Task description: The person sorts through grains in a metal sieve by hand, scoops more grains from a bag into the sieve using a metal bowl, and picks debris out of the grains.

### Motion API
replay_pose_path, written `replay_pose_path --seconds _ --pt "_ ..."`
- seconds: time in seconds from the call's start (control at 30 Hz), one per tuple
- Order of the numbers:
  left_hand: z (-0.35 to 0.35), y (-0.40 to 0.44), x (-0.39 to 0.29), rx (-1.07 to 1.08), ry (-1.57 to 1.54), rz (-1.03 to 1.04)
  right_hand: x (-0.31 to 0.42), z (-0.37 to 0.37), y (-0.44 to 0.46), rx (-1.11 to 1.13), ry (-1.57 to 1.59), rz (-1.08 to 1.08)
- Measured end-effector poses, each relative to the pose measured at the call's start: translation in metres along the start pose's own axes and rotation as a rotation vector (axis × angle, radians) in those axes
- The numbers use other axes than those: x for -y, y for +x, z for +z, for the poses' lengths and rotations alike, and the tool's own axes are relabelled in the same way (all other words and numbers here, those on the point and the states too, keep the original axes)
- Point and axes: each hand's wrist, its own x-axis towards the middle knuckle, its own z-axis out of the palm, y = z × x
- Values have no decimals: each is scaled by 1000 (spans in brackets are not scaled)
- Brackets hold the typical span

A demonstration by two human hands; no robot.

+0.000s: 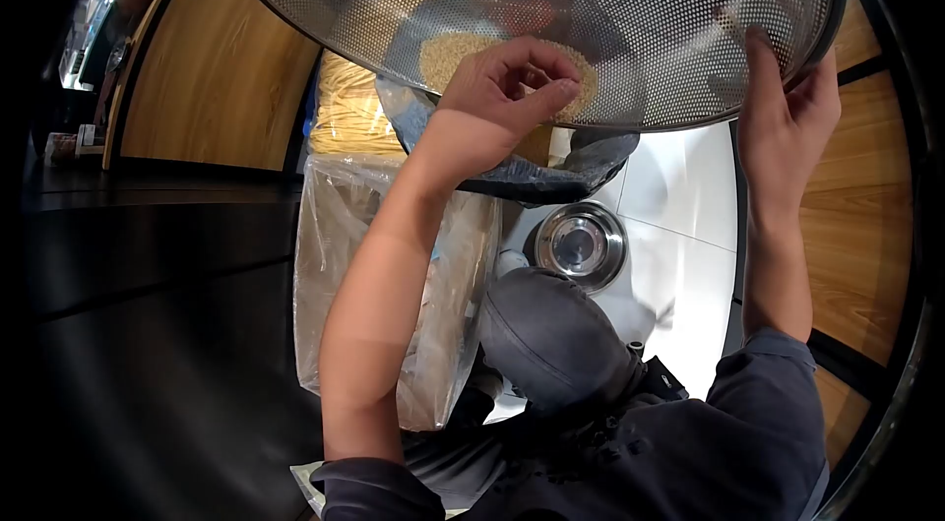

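Note:
A wide perforated metal sieve (679,39) spans the top of the view, tilted so its inside faces me. My right hand (787,118) grips its rim at the right, the thumb inside and the fingers outside. My left hand (507,88) is over the near part of the sieve, its fingers curled in and the thumb against the fingertip. Whatever the pinch holds, if anything, is too small to make out. Tan grain (453,51) shows around this hand; whether it lies in the sieve or beneath the mesh, I cannot tell. A dark plastic bag (551,182) hangs open below the rim.
Clear plastic covers a box (345,216) at left, by a bundle of yellow strands (346,113). A steel bowl (583,244) stands on the white tiled floor (679,186). Wooden panels (212,68) rise on both sides. My knee (551,334) is below the bag.

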Motion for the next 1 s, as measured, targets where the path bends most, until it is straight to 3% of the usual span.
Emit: replay_pose_path --seconds 0.1,0.27,0.47,0.73,0.87,1.0 --pt "-1 -2 -3 -11 72 -53 -1 5 1 -52 13 -27" --pt "-4 2 8 -251 184 135 4 1 -3 -1 36 33" --pt "-8 6 9 -375 330 331 0 0 -2 1 46 7" --pt "-9 1 5 -362 521 431 -2 8 -1 -90 59 -73" --pt "-12 3 3 -330 710 492 1 3 -3 -46 49 -9" --pt "-18 6 4 -351 623 457 0 -3 -7 10 72 125"
